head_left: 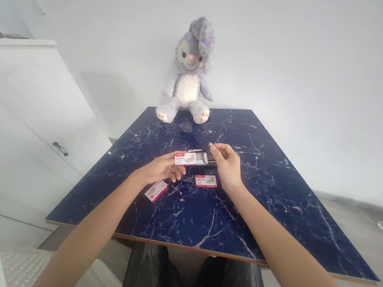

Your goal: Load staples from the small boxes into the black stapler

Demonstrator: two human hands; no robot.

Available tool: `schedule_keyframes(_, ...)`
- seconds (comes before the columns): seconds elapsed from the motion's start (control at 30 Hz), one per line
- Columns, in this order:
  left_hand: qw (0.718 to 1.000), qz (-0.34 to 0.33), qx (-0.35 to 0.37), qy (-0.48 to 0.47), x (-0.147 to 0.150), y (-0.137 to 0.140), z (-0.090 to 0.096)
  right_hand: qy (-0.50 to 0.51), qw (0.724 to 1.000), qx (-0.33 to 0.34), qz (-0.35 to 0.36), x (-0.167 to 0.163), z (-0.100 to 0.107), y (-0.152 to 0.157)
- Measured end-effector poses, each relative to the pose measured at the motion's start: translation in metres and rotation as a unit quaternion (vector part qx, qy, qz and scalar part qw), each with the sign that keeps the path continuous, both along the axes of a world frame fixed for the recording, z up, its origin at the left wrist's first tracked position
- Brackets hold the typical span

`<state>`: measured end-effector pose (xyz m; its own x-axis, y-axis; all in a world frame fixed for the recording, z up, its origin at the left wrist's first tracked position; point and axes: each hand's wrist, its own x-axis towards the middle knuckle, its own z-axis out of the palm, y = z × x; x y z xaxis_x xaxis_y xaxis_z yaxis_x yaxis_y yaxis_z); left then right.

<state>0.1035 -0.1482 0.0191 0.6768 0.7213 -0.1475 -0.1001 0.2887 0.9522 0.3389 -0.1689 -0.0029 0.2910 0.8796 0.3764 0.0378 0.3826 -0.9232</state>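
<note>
Above the worktop (211,228), the left hand (162,167) grips a box (185,159), its open end toward the right hand (227,164), whose fingertips pinch a small white piece (210,144), while a second box (206,180) and a third box (156,191) lie just below.

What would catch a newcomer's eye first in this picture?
Probably the big grey plush toy, sitting at the far end of the dark blue marbled table. Next come the hands mid-table: the left hand holds an open red-and-white box, and the right hand pinches a small white item, too small to identify. Two similar boxes, one on the left, another on the right, lie nearer the wearer.
</note>
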Motion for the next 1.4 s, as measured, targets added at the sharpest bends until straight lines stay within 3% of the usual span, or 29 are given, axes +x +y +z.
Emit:
schedule_keyframes(0.07, 0.999, 0.02, -0.006, -0.028, -0.002, 0.002, -0.001, -0.025, 0.999, -0.013, -0.029, 0.011, -0.002, 0.006)
schedule_keyframes(0.13, 0.997, 0.06, 0.005, -0.058, -0.003, 0.005, -0.001, -0.148, 0.988, -0.016, -0.034, 0.025, -0.002, 0.009)
schedule_keyframes(0.27, 0.99, 0.108, 0.022, -0.093, -0.003, 0.009, -0.003, -0.428, 0.904, 0.005, 0.01, 0.044, -0.001, 0.011)
schedule_keyframes(0.33, 0.989, 0.111, 0.024, -0.096, -0.002, 0.009, -0.004, -0.485, 0.874, 0.006, 0.031, 0.046, -0.003, 0.012)
schedule_keyframes(0.4, 0.99, 0.108, 0.026, -0.089, -0.001, 0.008, -0.005, -0.504, 0.863, 0.002, 0.039, 0.046, -0.006, 0.013)
schedule_keyframes(0.77, 0.987, 0.123, 0.045, -0.092, -0.002, 0.008, -0.002, -0.487, 0.872, -0.032, 0.037, 0.047, -0.013, 0.018)
schedule_keyframes(1.03, 0.989, 0.099, 0.049, -0.096, -0.002, 0.007, -0.003, -0.502, 0.864, 0.019, 0.023, 0.049, -0.011, 0.018)
schedule_keyframes(1.2, 0.992, 0.081, 0.038, -0.093, -0.002, 0.006, -0.003, -0.396, 0.917, 0.045, -0.011, 0.033, 0.004, 0.004)
schedule_keyframes(1.3, 0.994, 0.043, 0.031, -0.093, -0.001, 0.001, -0.002, -0.333, 0.941, 0.033, 0.05, 0.017, 0.01, -0.007)
schedule_keyframes(1.4, 0.996, -0.006, 0.026, -0.09, 0.0, -0.004, 0.002, -0.316, 0.944, 0.029, 0.091, 0.006, 0.012, -0.016)
